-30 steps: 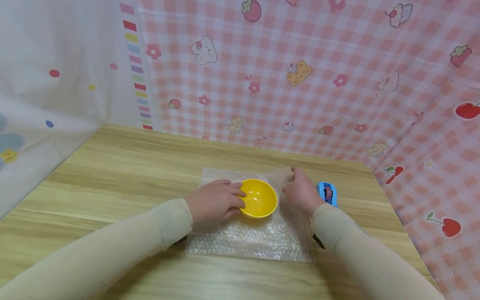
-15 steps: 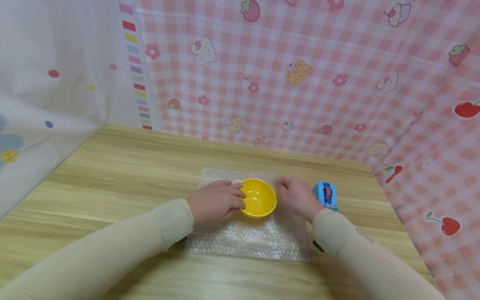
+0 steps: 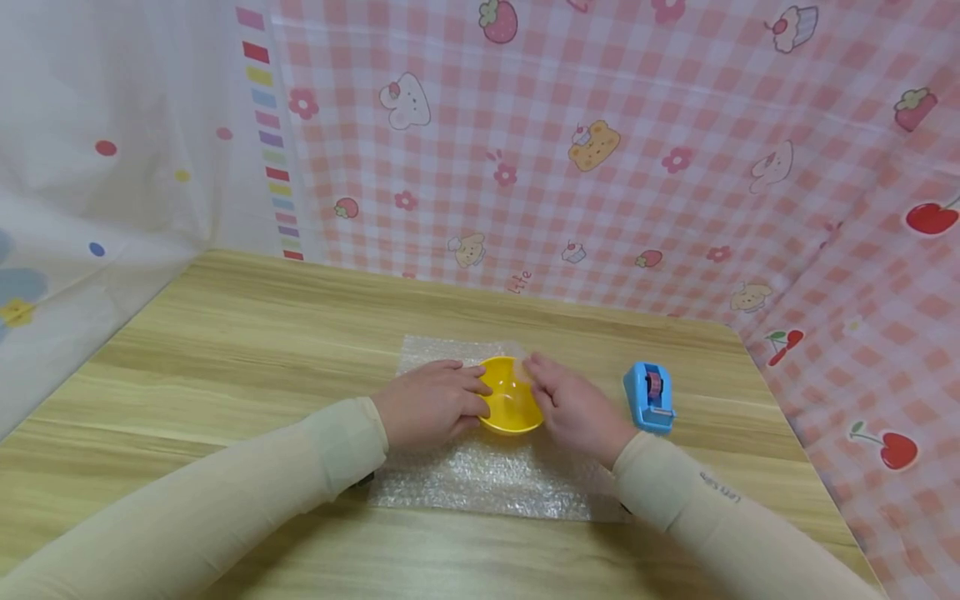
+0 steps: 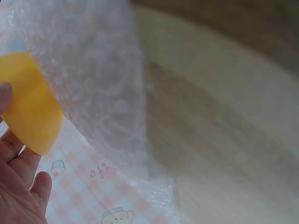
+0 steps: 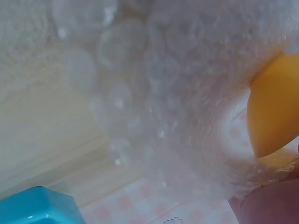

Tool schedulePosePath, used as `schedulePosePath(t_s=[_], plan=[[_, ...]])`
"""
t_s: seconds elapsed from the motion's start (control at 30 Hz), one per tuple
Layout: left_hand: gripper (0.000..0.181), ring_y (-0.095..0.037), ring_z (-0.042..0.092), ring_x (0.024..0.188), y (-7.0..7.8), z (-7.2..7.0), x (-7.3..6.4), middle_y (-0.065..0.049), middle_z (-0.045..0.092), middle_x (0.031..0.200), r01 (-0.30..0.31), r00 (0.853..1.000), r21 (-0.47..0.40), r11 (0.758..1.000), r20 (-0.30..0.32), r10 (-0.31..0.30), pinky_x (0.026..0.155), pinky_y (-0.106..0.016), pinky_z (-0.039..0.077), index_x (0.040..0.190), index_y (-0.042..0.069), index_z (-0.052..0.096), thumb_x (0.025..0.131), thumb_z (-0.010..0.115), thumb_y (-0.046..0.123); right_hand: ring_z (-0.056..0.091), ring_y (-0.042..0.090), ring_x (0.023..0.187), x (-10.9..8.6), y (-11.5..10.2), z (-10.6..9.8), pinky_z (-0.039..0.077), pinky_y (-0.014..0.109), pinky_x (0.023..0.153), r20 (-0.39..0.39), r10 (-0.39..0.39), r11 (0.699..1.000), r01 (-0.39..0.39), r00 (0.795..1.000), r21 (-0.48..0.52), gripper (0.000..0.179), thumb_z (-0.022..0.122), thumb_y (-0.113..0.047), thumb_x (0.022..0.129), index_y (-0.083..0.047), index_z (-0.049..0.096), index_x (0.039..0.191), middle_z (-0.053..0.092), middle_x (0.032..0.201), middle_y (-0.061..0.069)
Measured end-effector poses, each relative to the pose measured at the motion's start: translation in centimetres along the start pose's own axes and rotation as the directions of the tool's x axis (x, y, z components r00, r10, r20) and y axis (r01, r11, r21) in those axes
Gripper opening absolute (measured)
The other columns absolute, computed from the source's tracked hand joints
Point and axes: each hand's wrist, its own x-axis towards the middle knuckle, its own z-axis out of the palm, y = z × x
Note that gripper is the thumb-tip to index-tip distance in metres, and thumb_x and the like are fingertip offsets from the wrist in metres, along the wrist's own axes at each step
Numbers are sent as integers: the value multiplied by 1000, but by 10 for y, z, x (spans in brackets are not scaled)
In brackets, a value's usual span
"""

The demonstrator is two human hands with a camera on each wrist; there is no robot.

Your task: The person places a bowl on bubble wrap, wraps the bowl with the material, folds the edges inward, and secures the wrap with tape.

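Observation:
A yellow bowl [image 3: 510, 408] sits upright on a sheet of clear bubble wrap [image 3: 487, 483]. My left hand [image 3: 433, 403] grips the bowl's left side, its fingers over the rim. In the left wrist view, thumb and fingers surround the bowl's yellow wall [image 4: 35, 109]. My right hand [image 3: 577, 404] pinches the right part of the wrap and holds it against the bowl's right rim. The right wrist view shows that raised bubble wrap [image 5: 173, 98] curving up beside the bowl [image 5: 275, 107], with part of the right hand [image 5: 271, 203] in the lower right corner.
A blue tape dispenser [image 3: 649, 398] with a roll of pink tape stands right of the wrap. The wooden table [image 3: 247, 358] ends at a pink checked cloth [image 3: 525, 150] behind and to the right. A pale cloth [image 3: 112, 200] hangs at the left.
My right hand has moved left, bringing the lifted wrap edge from beside the bowl onto its right rim. More of the tape dispenser now shows. The left hand keeps its hold on the bowl.

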Motion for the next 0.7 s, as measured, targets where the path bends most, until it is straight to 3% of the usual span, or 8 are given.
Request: schedulePosePath(t_s=[0.47,0.7], plan=[[23,-26,56,144,1,0,0,2,71,140,-10,1000,17,1000,-16,10,123,-51,39,123,24,78,106,65,30,22,41,161,-8,-6,10,26,57,127,19,-142,974,144,990,-176,53,47,-23,113,-7,38,163,23,174,14],[23,-26,55,145,1,1,-1,2,70,141,-5,1000,15,1000,-21,5,123,-51,39,123,24,78,106,65,30,21,41,161,-10,-7,14,24,56,128,25,-164,963,165,986,-214,53,47,-24,113,-6,39,162,22,174,15]])
